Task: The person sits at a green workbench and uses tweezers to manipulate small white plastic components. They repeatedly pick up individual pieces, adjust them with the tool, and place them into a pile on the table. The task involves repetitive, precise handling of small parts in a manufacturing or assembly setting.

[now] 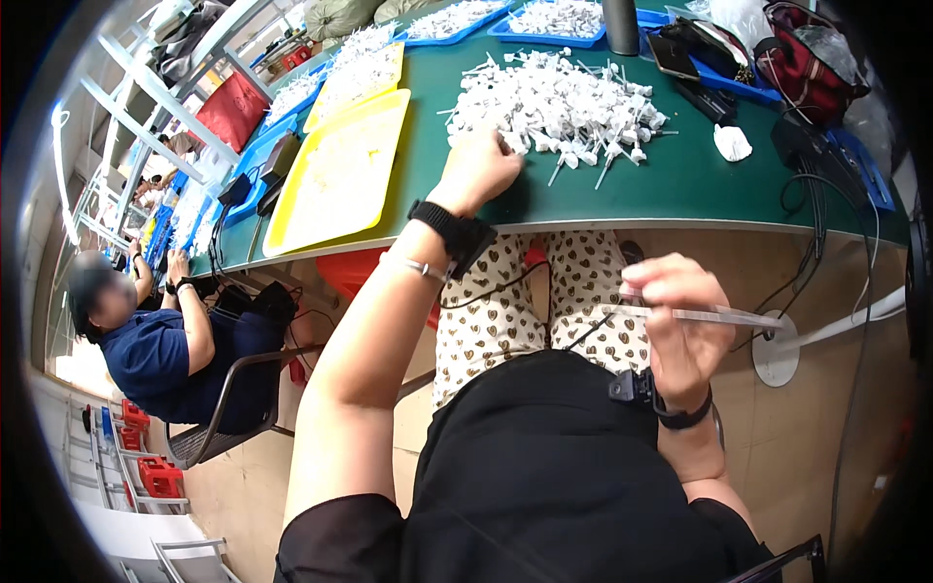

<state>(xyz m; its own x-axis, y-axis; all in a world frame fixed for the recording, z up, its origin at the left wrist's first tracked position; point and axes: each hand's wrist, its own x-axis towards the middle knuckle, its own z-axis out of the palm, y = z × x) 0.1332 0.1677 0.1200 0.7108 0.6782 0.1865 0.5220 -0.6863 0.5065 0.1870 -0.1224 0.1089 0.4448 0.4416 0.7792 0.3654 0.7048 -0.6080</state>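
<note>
A large heap of small white plastic pieces with thin stems (pixel 559 102) lies on the green table. My left hand (pixel 481 170) is at the near left edge of this heap, fingers curled in; what they hold, if anything, is hidden. Above my lap, short of the table edge, my right hand (pixel 685 325) is closed on a long, thin, pale strip-like tool (pixel 724 317). That tool lies almost level across the fingers, one end pointing right and the other left. Its exact kind is unclear. Both wrists wear black bands.
A yellow tray (pixel 340 175) stands left of the heap, with more trays of white pieces behind. A dark cylinder (pixel 621 27), a phone (pixel 673 58) and a crumpled white tissue (pixel 732 143) are at the right. Cables (pixel 816 194) hang there. A person (pixel 175 340) sits at left.
</note>
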